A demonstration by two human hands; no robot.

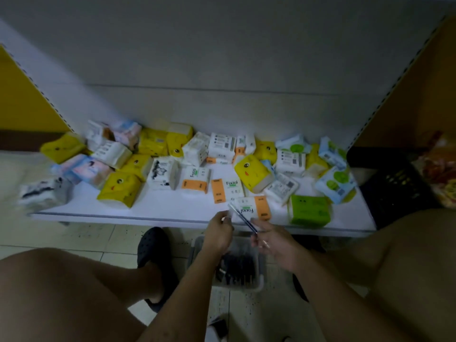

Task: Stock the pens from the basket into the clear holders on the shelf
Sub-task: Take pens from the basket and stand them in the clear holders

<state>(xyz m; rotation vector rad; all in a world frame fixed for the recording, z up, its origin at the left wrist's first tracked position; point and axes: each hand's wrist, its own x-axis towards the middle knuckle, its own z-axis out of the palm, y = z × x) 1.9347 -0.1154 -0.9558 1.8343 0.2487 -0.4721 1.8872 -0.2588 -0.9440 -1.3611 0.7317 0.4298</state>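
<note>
While the person crouches at the low shelf (172,206), its board is crowded from the left end onward with soft tissue packs (118,188), and I can see no clear holder anywhere on it. A dark shoe (153,245) is planted on the tiles just left of the hands.

The left hand (219,233) is raised at the shelf's front edge with its fingers curled. They are close to the far end of the pen (243,218), but the blur is too heavy to tell whether they pinch it or something pale beside it. The pen is in the air between the two hands, over the basket (262,272), which sits on the floor with more dark pens (237,267) lying inside. Its long axis runs on a slant: the near end is at the right, and the pale end points away and leftward toward the shelf.

The right hand (274,245) pinches that near end between thumb and fingertips, the rest of the hand loose. A black crate (392,191) stands at the shelf's right end.

To do this well, I'd say — find the holder first, then shift the grip toward the middle of the pen and turn it upright, so it drops in end-first instead of catching on the rim.
</note>
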